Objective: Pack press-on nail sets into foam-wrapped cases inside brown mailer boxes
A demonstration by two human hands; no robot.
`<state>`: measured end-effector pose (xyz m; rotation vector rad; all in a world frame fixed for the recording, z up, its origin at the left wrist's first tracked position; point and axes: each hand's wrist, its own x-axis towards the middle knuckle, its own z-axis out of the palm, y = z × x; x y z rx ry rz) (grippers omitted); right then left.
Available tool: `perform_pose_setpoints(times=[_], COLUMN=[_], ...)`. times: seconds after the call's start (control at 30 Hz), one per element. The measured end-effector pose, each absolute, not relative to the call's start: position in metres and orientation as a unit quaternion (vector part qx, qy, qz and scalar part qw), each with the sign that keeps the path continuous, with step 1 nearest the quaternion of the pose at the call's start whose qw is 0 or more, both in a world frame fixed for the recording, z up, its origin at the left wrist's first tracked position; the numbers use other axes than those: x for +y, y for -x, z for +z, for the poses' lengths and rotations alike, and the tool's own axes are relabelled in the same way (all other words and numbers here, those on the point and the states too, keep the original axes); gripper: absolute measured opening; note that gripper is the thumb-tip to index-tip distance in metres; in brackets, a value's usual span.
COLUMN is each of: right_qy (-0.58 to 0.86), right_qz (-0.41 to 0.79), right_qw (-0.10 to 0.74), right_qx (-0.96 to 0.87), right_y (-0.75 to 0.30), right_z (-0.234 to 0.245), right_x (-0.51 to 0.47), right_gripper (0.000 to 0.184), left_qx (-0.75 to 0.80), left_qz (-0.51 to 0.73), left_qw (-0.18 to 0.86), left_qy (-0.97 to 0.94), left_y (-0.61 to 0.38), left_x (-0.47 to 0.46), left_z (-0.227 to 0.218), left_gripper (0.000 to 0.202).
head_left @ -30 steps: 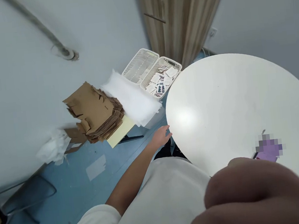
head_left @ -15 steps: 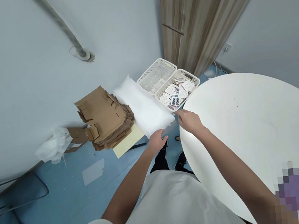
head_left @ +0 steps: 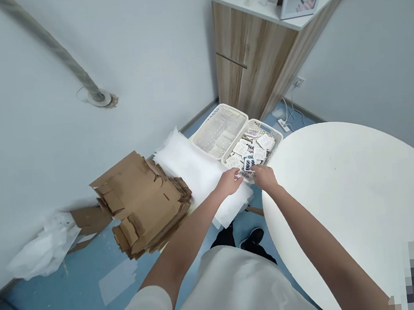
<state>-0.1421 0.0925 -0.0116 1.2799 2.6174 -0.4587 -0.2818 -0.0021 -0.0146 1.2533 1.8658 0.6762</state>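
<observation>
Two white plastic baskets stand side by side. The right-hand basket (head_left: 278, 140) holds many loose white cards (head_left: 259, 153), some with small dark nail-shaped pieces on them. My left hand (head_left: 228, 182) is at this basket's near left corner, above the white plastic bags, its thumb and fingers apart. At the near right corner, my right hand (head_left: 265, 176) has its fingertips by the nearest cards; whether they touch is hard to see. Nothing shows in either hand. The left-hand basket (head_left: 198, 135) has clear packets inside.
A stack of flat brown cardboard boxes (head_left: 141, 196) lies left of the white plastic bags (head_left: 189, 162). The round white table (head_left: 354, 184) curves close on my right. A wood-grain cabinet (head_left: 252, 56) stands behind the baskets, with bottles and a picture frame on top.
Both hands have moved forward to the near end of the card-filled basket, and closer together. The view has tilted up, showing more of the cabinet top.
</observation>
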Motion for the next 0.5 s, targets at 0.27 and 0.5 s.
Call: perform_pose_setpoints(times=[0.27,0.5], right_qy=[-0.491,-0.533], right_qz=[-0.129,-0.135], right_qw=[0.141,0.191], right_qx=[0.85,0.813], right_y=[0.156,0.168], right_z=[-0.033,-0.056], right_x=[0.114,0.121], right_gripper=[0.026,0.031], left_qx=[0.724,0.711], left_qz=[0.127,0.074], left_qw=[0.423,0.449], left_qy=[-0.529,-0.537], left_y=[0.282,0.28], left_x=[0.074,0.093], left_z=[-0.045,-0.061], left_gripper=[0.034,0.027])
